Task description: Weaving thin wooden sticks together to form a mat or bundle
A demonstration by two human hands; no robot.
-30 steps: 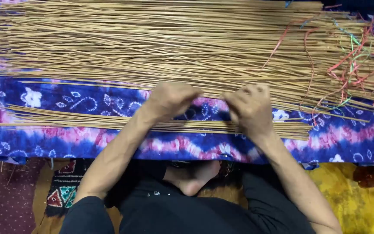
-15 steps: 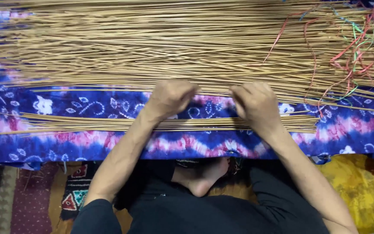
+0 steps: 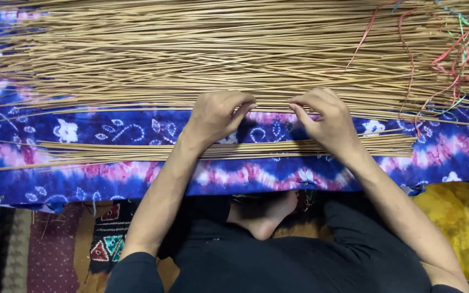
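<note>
The thin tan sticks (image 3: 218, 59) under my fingers look light and stiff — dry splints that I judge would flex a little and then snap if bent hard, and would roll or slide off one another easily. I'd take them near the middle of their length, a few at a time, pinched flat between thumb and fingertips rather than gripped in a fist.

My left hand (image 3: 218, 115) is curled, its fingertips pressed down on the nearest edge of the big pile; whether it actually pinches a stick I cannot tell. My right hand (image 3: 324, 120) is curled the same way just beside it, the fingertips of both nearly meeting at the pile's near edge.

The big pile lies across the far half of the blue, purple and pink tie-dye cloth (image 3: 109, 179), sticks running side to side — far too many to count, hundreds by my guess. On the near side of the hands, still on the cloth, lies one smaller bundle of sticks (image 3: 109, 152), laid parallel and passing under both my wrists; a few loose single sticks lie between it and the pile.

At the pile's right end there is a tangle of red and green strings (image 3: 457, 49), several strands. Nearer me than the cloth I see my one bare foot (image 3: 264, 214), a yellow cloth (image 3: 451, 217) to the right, and a patterned mat (image 3: 104, 244) to the left.
</note>
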